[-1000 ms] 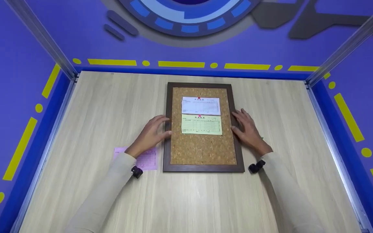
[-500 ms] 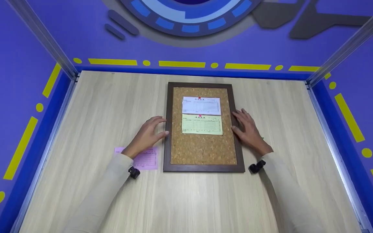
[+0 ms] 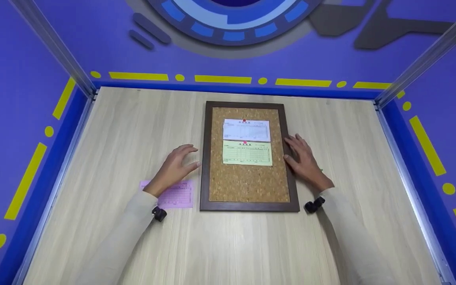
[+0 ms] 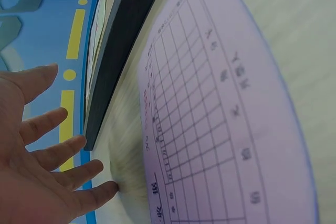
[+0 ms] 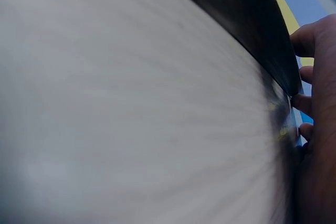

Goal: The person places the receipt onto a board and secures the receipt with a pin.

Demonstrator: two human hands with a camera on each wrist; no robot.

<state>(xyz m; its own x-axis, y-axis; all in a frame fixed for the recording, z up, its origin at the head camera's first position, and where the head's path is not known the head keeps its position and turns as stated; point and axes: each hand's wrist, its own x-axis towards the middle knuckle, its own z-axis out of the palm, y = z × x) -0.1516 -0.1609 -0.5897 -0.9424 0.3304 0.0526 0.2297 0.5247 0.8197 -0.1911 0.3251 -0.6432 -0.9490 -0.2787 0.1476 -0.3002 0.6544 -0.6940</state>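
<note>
A cork board (image 3: 247,184) in a dark brown frame lies flat on the table. A white printed slip (image 3: 246,131) is pinned near its top with a red pushpin (image 3: 244,120). Below it a pale green slip (image 3: 247,154) hangs from a pink-red pushpin (image 3: 245,142). My left hand (image 3: 172,168) hovers just left of the frame, fingers spread and holding nothing; the left wrist view shows its bare palm. My right hand (image 3: 305,160) rests its fingertips and thumb against the frame's right side. Under my left wrist lies a pink printed slip (image 3: 179,198), partly hidden.
The wood-grain table (image 3: 236,249) is enclosed by blue panels (image 3: 228,63) with yellow dashes at the back and sides. Metal posts (image 3: 422,59) stand at the far corners. Something small (image 3: 322,170) peeks out beside my right wrist, mostly hidden.
My left hand has drawn away to the left from the frame's edge, leaving a small gap. The right hand and the board stay in place.
</note>
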